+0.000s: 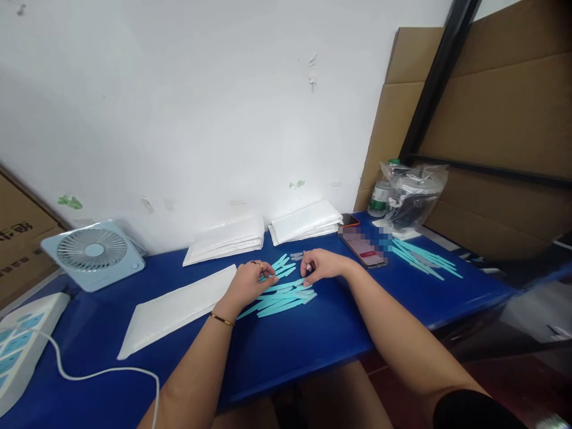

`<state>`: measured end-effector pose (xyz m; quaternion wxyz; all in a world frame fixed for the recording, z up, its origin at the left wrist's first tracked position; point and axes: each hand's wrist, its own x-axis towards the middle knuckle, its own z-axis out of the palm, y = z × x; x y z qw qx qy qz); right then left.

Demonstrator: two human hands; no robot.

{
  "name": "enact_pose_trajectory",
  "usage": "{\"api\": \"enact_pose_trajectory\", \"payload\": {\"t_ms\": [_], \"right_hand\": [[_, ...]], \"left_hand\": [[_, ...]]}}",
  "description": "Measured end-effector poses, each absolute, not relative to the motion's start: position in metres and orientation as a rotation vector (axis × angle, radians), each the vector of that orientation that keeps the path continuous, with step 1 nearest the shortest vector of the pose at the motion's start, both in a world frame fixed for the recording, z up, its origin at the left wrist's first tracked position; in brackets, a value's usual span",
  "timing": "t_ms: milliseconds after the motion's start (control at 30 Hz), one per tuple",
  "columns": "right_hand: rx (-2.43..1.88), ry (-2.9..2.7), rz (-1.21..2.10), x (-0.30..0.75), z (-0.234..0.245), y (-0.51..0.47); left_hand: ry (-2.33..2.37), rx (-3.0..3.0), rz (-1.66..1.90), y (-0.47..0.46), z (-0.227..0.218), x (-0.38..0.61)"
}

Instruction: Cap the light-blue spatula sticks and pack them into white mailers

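Pressing the left hand [248,285], fingers loosely spread, onto the near end of fanned teal strips [286,301] on the blue table [313,345]; touching their far right edge with the right hand [322,265], fingertips drawn narrow, grip impossible to tell; just left, a white envelope [179,307].

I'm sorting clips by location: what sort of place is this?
Probably a small packing workstation: stacks of white padded mailers on a blue table, flattened cardboard boxes against the wall, and loose teal strips.
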<state>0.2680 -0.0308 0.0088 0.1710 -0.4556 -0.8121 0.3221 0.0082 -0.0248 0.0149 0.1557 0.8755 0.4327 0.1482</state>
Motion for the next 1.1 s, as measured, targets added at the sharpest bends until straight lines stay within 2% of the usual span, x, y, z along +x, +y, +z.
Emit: {"api": "enact_pose_trajectory", "payload": {"t_ms": [200, 400, 567, 833, 1100], "right_hand": [[-1.278, -2.228, 0.907, 0.260, 0.005, -0.030], [-1.409, -2.027, 0.850, 0.271, 0.003, -0.024], [-1.491, -1.979, 0.673, 0.278, 0.003, -0.023], [-1.359, -2.240, 0.854, 0.265, 0.004, -0.032], [-1.448, -2.056, 0.727, 0.281, 0.002, -0.025]], "left_hand": [[1.075, 2.482, 0.350, -0.030, 0.014, 0.013], [1.303, 2.572, 0.432, -0.022, 0.015, 0.009], [1.387, 2.528, 0.455, -0.021, 0.017, 0.002], [1.214, 2.587, 0.265, -0.031, 0.018, 0.011], [1.425, 2.535, 0.365, -0.019, 0.019, -0.003]]}}
